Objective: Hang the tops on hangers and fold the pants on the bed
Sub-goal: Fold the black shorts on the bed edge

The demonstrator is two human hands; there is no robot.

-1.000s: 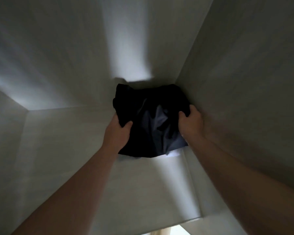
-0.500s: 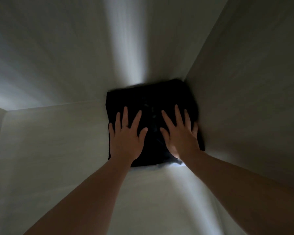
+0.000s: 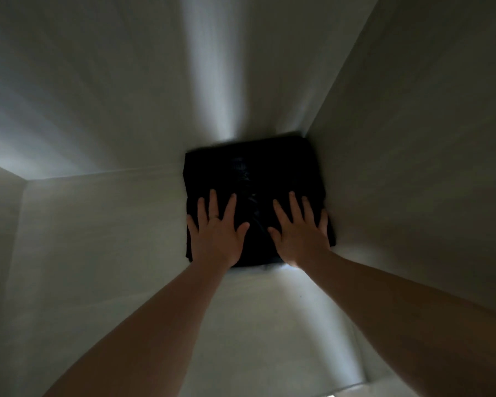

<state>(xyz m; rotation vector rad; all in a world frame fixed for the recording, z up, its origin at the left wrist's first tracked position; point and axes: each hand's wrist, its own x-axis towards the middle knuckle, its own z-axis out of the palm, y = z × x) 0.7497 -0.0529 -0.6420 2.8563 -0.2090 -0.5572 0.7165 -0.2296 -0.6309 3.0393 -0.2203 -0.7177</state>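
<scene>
Head view: folded dark pants lie flat on a pale shelf, pushed into its far right corner, touching the side wall. Left hand and right hand both rest flat on the pants' near half, fingers straight and spread, gripping nothing.
</scene>
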